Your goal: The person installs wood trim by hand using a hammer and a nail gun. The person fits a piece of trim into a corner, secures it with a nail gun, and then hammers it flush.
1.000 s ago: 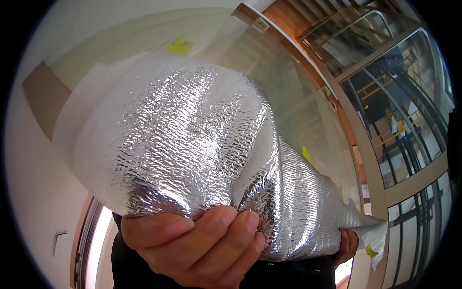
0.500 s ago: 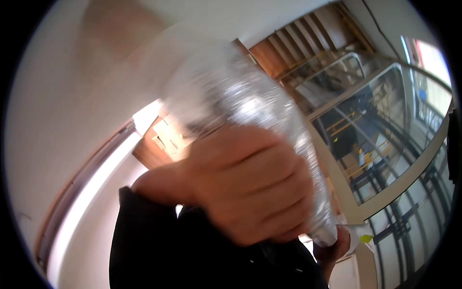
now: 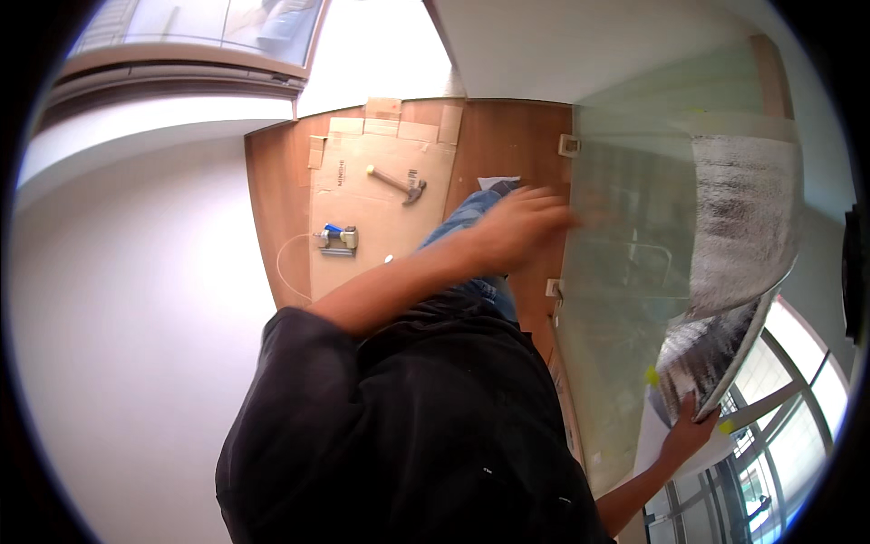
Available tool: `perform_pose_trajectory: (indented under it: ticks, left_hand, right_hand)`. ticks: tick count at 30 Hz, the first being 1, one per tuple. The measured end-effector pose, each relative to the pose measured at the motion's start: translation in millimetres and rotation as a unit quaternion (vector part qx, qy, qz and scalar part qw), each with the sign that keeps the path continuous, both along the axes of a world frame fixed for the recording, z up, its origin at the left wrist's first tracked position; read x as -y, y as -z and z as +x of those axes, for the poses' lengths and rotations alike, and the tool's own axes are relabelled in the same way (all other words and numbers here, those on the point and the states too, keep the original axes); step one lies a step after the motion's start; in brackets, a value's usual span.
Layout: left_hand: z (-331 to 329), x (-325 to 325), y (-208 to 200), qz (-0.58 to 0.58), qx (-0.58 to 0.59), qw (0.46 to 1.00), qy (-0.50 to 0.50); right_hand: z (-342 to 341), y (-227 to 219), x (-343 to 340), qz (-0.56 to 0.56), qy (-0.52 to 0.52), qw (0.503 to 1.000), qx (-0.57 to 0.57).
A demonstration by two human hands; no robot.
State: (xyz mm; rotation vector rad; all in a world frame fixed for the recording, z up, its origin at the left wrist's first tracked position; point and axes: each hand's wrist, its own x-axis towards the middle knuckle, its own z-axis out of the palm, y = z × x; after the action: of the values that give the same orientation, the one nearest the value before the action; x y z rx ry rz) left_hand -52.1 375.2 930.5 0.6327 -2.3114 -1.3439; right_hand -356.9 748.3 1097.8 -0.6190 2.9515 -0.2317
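A silver quilted foil sheet [image 3: 739, 227] hangs at the right against a large glass pane [image 3: 616, 299]. My right hand [image 3: 686, 433] grips the sheet's lower corner, low at the right. My left hand [image 3: 518, 227] is stretched out and blurred, fingers apart, at the left edge of the glass, holding nothing. My black shirt and jeans fill the middle of the view.
On the wooden floor lies flattened cardboard [image 3: 362, 154] with a hammer [image 3: 399, 184] and a blue-and-grey hand tool [image 3: 337, 238] on it, a white cable [image 3: 288, 267] beside it. Small yellow tape bits [image 3: 651, 374] stick to the glass. Window frames stand at the lower right.
The foil sheet was bunched close in front of the camera in both hands. The view has swung down; the sheet now hangs at the right, and my left hand is off it.
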Motion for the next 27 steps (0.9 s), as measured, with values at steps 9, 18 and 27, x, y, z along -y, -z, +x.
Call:
perform_pose_trajectory:
  ticks: [9, 18, 27]
  left_hand:
    - [302, -23, 33, 0.108, 0.315, 0.941, -0.062]
    - [349, 122, 103, -0.038, 0.354, 0.934, 0.025]
    - [427, 335, 137, -0.053, 0.539, 0.781, 0.312]
  right_hand:
    - [-5, -9, -3, 0.005, -0.031, 0.999, 0.025]
    - [6, -24, 21, 0.171, -0.036, 0.984, -0.044]
    - [353, 133, 293, 0.092, 0.04, 0.994, 0.037]
